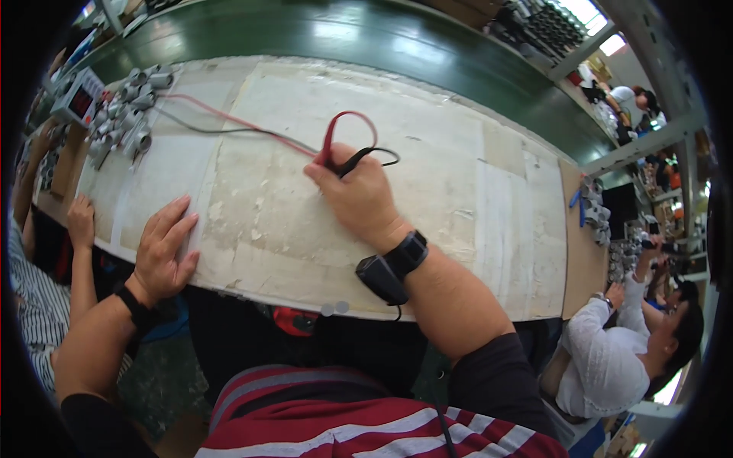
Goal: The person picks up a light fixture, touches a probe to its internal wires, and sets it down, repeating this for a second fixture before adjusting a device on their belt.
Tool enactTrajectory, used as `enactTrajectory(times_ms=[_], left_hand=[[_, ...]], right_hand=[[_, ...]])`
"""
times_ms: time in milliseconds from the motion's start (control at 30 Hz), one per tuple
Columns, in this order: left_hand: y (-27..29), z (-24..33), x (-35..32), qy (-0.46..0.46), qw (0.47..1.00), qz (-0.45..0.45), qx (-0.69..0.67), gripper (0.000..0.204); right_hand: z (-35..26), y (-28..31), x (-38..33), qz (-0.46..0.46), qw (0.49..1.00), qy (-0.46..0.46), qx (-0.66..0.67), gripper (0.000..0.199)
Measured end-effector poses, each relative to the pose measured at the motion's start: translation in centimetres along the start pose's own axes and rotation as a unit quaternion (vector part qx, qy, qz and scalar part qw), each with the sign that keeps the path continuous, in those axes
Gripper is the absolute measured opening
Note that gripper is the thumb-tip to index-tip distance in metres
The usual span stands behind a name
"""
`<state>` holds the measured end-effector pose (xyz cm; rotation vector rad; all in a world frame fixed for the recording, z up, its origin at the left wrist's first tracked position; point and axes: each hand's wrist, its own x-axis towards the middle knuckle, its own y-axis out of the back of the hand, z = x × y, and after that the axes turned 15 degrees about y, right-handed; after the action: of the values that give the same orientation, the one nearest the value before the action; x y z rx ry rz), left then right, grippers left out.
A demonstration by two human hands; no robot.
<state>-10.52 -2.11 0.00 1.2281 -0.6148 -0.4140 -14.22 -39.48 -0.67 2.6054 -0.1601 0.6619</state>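
Observation:
My right hand [360,197] is closed around a red test probe [327,143] and a black test probe [354,161], held together above the middle of the worn white tabletop [267,221]. Their leads loop up past my fingers. The red lead [229,117] and black lead [206,130] run left across the table toward a meter box [79,97] with a display. The probe tips are hidden by my fingers. My left hand [163,248] rests palm down near the table's front left edge, fingers apart, holding nothing.
Grey cylindrical metal parts [122,122] are heaped by the meter. A green conveyor belt [321,34] runs behind the table. On the right lie blue-handled pliers [578,204] and more metal parts [594,200]. Co-workers sit close on both sides; one's hand [81,221] touches the left edge.

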Motion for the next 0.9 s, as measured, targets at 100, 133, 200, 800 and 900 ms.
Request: enactTrajectory(times_ms=[100, 133, 200, 800, 900], left_hand=[[-0.1, 0.0, 0.0, -0.004, 1.0, 0.002, -0.005, 0.053], [-0.2, 0.1, 0.1, 0.0, 1.0, 0.0, -0.007, 0.053], [0.1, 0.2, -0.2, -0.005, 1.0, -0.001, -0.009, 0.053], [-0.5, -0.7, -0.4, 0.011, 0.999, -0.044, 0.009, 0.054], [-0.7, -1.1, -0.7, 0.004, 0.999, -0.048, 0.005, 0.055]], right_hand=[[-0.1, -0.1, 0.0, 0.005, 1.0, -0.009, 0.01, 0.014], [-0.1, -0.1, -0.2, 0.011, 1.0, -0.009, -0.005, 0.014], [-0.1, -0.5, -0.5, 0.069, 0.994, 0.02, 0.083, 0.015], [0.7, -0.4, -0.5, 0.081, 0.995, 0.019, 0.055, 0.017], [1.0, -0.9, -0.3, 0.114, 0.989, 0.068, 0.07, 0.015]])
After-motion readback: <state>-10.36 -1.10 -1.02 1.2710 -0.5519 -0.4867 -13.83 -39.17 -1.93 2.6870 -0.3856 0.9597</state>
